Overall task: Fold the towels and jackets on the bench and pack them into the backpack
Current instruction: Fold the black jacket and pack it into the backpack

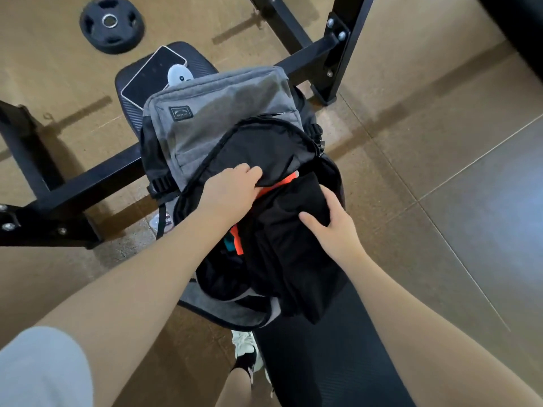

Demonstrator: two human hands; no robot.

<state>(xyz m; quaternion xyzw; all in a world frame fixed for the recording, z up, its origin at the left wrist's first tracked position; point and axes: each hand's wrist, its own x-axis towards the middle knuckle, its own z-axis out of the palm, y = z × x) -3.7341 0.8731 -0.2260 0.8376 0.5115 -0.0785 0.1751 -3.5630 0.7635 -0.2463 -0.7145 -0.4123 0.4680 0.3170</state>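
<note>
Backpack: a grey fabric backpack with black lining (223,113) lies flat on the black padded surface (332,359), its main compartment unzipped and the black inner flap (264,145) folded up toward the far end.
Jacket: a folded black fabric jacket (291,248) sits partly inside the open compartment, its near end hanging out over the backpack's rim onto the surface.
Orange item: a strip of bright orange fabric (276,186) shows under the flap, and more orange with a bit of teal shows lower in the compartment, just left of the jacket; what it is cannot be told.
Left hand: the left hand (232,189) has its fingers curled over the edge of the black inner flap, gripping it.
Right hand: the right hand (332,224) grasps the jacket's upper right part, thumb spread across the cloth and fingers wrapped round its edge.
Far end of surface: a dark flat tablet with a pale rim (152,74) lies there, a small white rounded object (179,74) on it, both touching the backpack's far edge.
Floor: a black round weight plate (111,24) lies on the tan floor, well apart from the surface.
Frame: black metal bars (338,51) stand around the surface.
Below: a foot in a white shoe (245,348) stands beside the surface.
</note>
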